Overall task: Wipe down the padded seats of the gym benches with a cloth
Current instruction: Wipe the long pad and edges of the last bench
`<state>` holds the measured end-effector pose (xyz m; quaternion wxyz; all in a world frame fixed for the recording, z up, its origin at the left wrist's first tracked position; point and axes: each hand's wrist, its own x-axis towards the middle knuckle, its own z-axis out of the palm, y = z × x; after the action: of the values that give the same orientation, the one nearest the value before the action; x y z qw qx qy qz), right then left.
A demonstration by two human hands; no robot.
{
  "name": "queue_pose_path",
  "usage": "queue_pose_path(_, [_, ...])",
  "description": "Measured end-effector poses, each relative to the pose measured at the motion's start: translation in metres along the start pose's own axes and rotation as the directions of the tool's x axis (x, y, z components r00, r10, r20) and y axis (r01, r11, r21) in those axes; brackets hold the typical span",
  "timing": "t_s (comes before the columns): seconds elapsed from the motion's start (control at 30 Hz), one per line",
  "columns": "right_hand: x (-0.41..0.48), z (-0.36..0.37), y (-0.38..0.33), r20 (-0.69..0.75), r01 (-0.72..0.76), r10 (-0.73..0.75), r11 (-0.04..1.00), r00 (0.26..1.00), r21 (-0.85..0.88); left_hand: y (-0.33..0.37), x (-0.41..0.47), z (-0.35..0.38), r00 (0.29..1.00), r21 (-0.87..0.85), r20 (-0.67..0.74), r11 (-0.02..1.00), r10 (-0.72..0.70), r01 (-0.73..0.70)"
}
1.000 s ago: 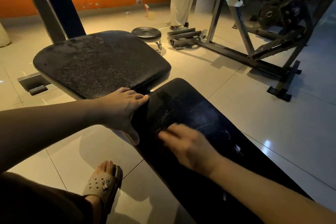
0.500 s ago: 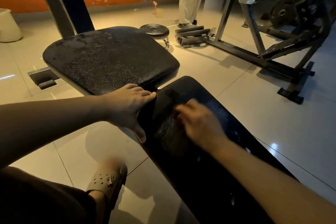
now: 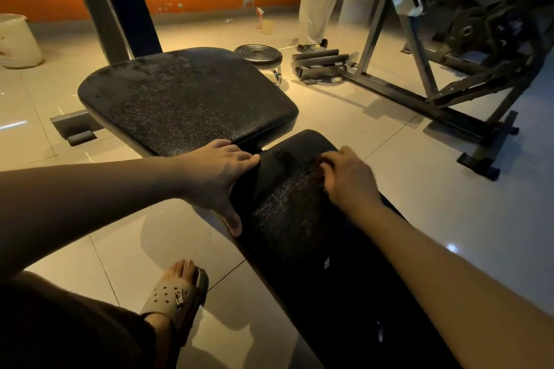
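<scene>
A black bench has a wide padded seat (image 3: 192,99) and a long padded backrest (image 3: 299,234) running toward me. My left hand (image 3: 218,177) rests on the backrest's left edge near the gap, fingers straight on top and thumb down the side. My right hand (image 3: 347,180) is on the far end of the backrest with its fingers curled. A smooth dark patch that looks like a dark cloth (image 3: 278,168) lies under those fingers; it hardly stands out from the pad.
A person in light trousers (image 3: 317,0) stands at the back. To the right is a grey machine frame (image 3: 419,90) with weight plates. A round black stool (image 3: 259,54), metal bars (image 3: 320,63) and a white bucket (image 3: 18,42) are on the tiled floor. My sandalled foot (image 3: 177,293) is beside the bench.
My right hand has slid up the backrest, away from me toward its far end near the seat. My left hand has stayed on the pad's edge.
</scene>
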<state>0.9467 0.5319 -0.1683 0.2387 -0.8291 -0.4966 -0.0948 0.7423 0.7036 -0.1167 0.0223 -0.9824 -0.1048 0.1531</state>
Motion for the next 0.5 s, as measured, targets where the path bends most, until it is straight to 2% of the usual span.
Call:
queue_pose_path(0.03, [0.005,0.001,0.003,-0.01,-0.07,0.07,0.997,0.998,-0.016,0.001,-0.001,-0.001,1.0,0.005,0.002,1.0,0.0,0.0])
queue_pose_path(0.1, [-0.009,0.004,-0.02,0.052,-0.019,0.017,0.999,0.999,0.028,0.002,0.0,-0.001,1.0,0.017,0.007,1.0,0.003,-0.003])
queue_pose_path(0.13, [-0.026,0.004,-0.037,0.108,0.068,-0.079,0.993,0.991,0.101,0.002,-0.001,-0.001,1.0,0.016,0.009,1.0,0.002,-0.002])
queue_pose_path(0.2, [-0.068,-0.002,-0.064,0.184,0.283,-0.331,0.928,0.926,0.244,0.002,0.0,-0.001,1.0,0.013,0.009,1.0,0.003,-0.003])
queue_pose_path(0.27, [-0.074,-0.006,-0.064,0.219,0.404,-0.445,0.89,0.868,0.21,0.001,0.0,-0.003,1.0,0.014,0.013,1.0,0.004,-0.004])
queue_pose_path(0.3, [-0.061,-0.005,-0.055,0.192,0.392,-0.417,0.907,0.888,0.156,0.001,0.0,-0.003,1.0,0.014,0.014,1.0,0.006,-0.006])
queue_pose_path(0.37, [-0.024,-0.003,-0.031,0.1,0.178,-0.184,0.982,0.978,0.059,0.001,0.001,-0.002,1.0,0.012,0.011,1.0,0.009,-0.009])
queue_pose_path(0.43, [0.002,-0.001,-0.016,0.051,-0.012,0.01,1.0,0.999,0.026,0.001,0.0,-0.002,1.0,0.003,0.016,1.0,0.006,-0.006])
queue_pose_path(0.5, [-0.006,0.001,-0.026,0.082,-0.011,0.003,0.995,0.997,0.102,0.001,-0.001,-0.001,1.0,-0.001,0.018,1.0,0.012,-0.012])
